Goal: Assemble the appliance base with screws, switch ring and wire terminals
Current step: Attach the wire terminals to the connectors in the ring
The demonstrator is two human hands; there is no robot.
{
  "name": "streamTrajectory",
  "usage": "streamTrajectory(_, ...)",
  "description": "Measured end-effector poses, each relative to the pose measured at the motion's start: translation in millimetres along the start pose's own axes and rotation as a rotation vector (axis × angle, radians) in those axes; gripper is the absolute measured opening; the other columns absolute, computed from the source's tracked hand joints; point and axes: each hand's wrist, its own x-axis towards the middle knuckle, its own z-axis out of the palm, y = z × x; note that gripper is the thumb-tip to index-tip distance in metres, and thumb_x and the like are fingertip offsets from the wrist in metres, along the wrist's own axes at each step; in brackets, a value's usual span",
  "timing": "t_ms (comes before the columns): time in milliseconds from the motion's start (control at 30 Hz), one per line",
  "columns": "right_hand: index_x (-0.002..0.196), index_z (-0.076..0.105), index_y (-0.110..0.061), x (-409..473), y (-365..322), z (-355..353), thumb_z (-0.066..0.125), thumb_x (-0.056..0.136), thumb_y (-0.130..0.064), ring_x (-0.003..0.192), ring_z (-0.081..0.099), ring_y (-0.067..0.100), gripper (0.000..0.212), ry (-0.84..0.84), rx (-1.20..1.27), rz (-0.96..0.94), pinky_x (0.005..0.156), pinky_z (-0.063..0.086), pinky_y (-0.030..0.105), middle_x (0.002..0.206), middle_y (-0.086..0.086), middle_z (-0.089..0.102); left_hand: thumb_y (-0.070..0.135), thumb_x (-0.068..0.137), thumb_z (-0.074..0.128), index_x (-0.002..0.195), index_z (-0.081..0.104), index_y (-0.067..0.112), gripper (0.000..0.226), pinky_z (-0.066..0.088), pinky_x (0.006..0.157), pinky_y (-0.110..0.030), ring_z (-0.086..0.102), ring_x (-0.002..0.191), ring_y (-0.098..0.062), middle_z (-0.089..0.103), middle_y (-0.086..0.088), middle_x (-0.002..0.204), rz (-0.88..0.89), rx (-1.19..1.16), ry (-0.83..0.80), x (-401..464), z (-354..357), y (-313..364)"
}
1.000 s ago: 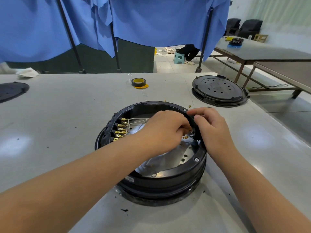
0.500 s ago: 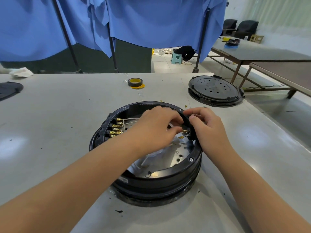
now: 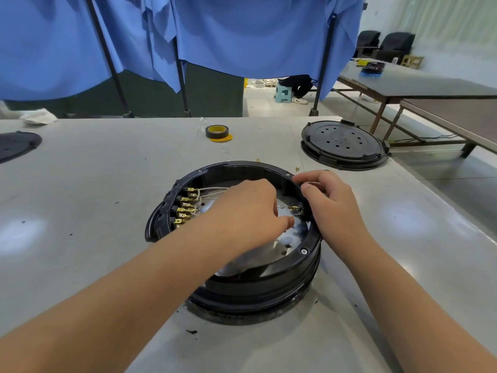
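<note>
The round black appliance base (image 3: 258,286) lies open side up on the grey table, a silver plate inside it. Brass wire terminals (image 3: 185,208) with white wires line its left inner wall. My left hand (image 3: 242,214) reaches down into the base, fingers curled near a brass terminal (image 3: 294,208) at the right inner wall. My right hand (image 3: 328,203) rests over the right rim, thumb and forefinger pinched on a thin wire. Whether the left fingers grip a terminal is hidden.
A black round bottom cover (image 3: 344,142) lies at the back right. A roll of dark tape (image 3: 217,131) sits on a yellow one at the back middle. Small brass parts (image 3: 297,169) lie behind the base. Another black part (image 3: 16,144) sits far left. Blue cloth hangs behind.
My left hand has slid slightly back from the right wall, uncovering the brass terminal there. My right hand has stayed on the rim, pinched.
</note>
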Motion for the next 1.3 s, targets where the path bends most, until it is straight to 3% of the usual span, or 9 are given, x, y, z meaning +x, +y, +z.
streamTrajectory(100, 0.098, 0.068, -0.016, 0.2, 0.1, 0.2, 0.05, 0.09, -0.004, 0.097, 0.06, 0.006, 0.023, -0.008, 0.004, 0.001, 0.088, 0.05, 0.028, 0.109, 0.005, 0.062, 0.034, 0.082, 0.066, 0.1, 0.071, 0.02, 0.023, 0.051, 0.067, -0.028, 0.061, 0.079, -0.014, 0.066, 0.003, 0.083, -0.011, -0.02, -0.053, 0.9, 0.5, 3.1)
streamTrajectory(167, 0.096, 0.068, -0.017, 0.5, 0.6, 0.2, 0.05, 0.091, -0.004, 0.097, 0.06, 0.006, 0.023, -0.012, 0.006, -0.001, 0.084, 0.049, 0.024, 0.11, 0.005, 0.062, 0.027, 0.078, 0.067, 0.102, 0.07, 0.021, 0.025, 0.044, 0.057, -0.025, 0.059, 0.072, -0.011, 0.064, 0.006, 0.076, -0.032, -0.079, -0.114, -0.9, -1.3, 3.4)
streamTrajectory(233, 0.096, 0.068, -0.017, 0.6, 1.2, 0.6, 0.05, 0.091, -0.005, 0.096, 0.06, 0.005, 0.023, -0.015, 0.001, -0.005, 0.082, 0.049, 0.021, 0.109, 0.005, 0.062, 0.025, 0.077, 0.066, 0.102, 0.07, 0.022, 0.025, 0.036, 0.049, -0.022, 0.054, 0.063, -0.008, 0.06, 0.009, 0.069, -0.042, -0.125, -0.175, -2.8, -4.3, 3.5)
streamTrajectory(400, 0.098, 0.068, -0.017, 1.2, 1.6, 0.8, 0.05, 0.091, -0.006, 0.097, 0.06, 0.005, 0.022, -0.017, -0.017, -0.011, 0.082, 0.049, 0.022, 0.109, 0.004, 0.062, 0.017, 0.08, 0.061, 0.092, 0.074, 0.025, 0.02, 0.035, 0.04, -0.012, 0.049, 0.042, 0.002, 0.057, 0.015, 0.045, -0.003, -0.247, -0.286, -4.5, -12.4, 3.2)
streamTrajectory(533, 0.096, 0.068, -0.017, 1.6, 1.3, 0.7, 0.05, 0.09, -0.005, 0.095, 0.059, 0.003, 0.022, -0.01, -0.011, -0.012, 0.081, 0.047, 0.02, 0.109, 0.003, 0.062, 0.018, 0.083, 0.059, 0.085, 0.075, 0.024, 0.017, 0.056, 0.072, -0.029, 0.067, 0.079, -0.011, 0.074, 0.006, 0.08, 0.015, -0.338, -0.24, -5.7, -12.9, 2.5)
streamTrajectory(700, 0.095, 0.068, -0.019, 2.0, 1.4, 0.9, 0.051, 0.089, -0.005, 0.095, 0.058, 0.0, 0.023, -0.013, -0.015, -0.019, 0.079, 0.044, 0.015, 0.108, 0.001, 0.062, 0.02, 0.093, 0.057, 0.093, 0.075, 0.021, 0.018, 0.05, 0.068, -0.021, 0.06, 0.068, -0.001, 0.074, 0.01, 0.077, 0.161, -0.477, -0.263, -11.6, -10.8, 0.5)
streamTrajectory(833, 0.096, 0.067, -0.019, 1.6, 0.9, 0.4, 0.05, 0.089, -0.006, 0.094, 0.058, 0.0, 0.023, -0.019, -0.025, -0.023, 0.077, 0.044, 0.015, 0.107, 0.0, 0.061, 0.014, 0.093, 0.059, 0.103, 0.075, 0.021, 0.02, 0.053, 0.072, -0.015, 0.066, 0.072, -0.001, 0.074, 0.007, 0.083, 0.199, -0.596, -0.23, -14.7, -7.6, -7.3)
streamTrajectory(1033, 0.1, 0.068, -0.014, 0.5, -0.6, -0.1, 0.05, 0.089, -0.005, 0.097, 0.06, 0.006, 0.023, -0.019, -0.014, -0.005, 0.085, 0.049, 0.026, 0.108, 0.003, 0.062, 0.009, 0.088, 0.062, 0.089, 0.072, 0.031, 0.024, 0.054, 0.059, -0.016, 0.068, 0.066, -0.003, 0.074, 0.008, 0.084, 0.148, -0.71, -0.131, -12.0, -6.9, -12.1)
streamTrajectory(1300, 0.099, 0.068, -0.016, 1.3, -0.8, 0.2, 0.05, 0.09, -0.006, 0.095, 0.06, 0.004, 0.022, -0.018, -0.021, -0.009, 0.082, 0.048, 0.021, 0.107, 0.002, 0.062, 0.019, 0.088, 0.068, 0.086, 0.077, 0.023, 0.01, 0.046, 0.052, -0.012, 0.06, 0.052, 0.002, 0.072, 0.009, 0.07, 0.146, -0.631, -0.022, -8.2, -2.1, -13.8)
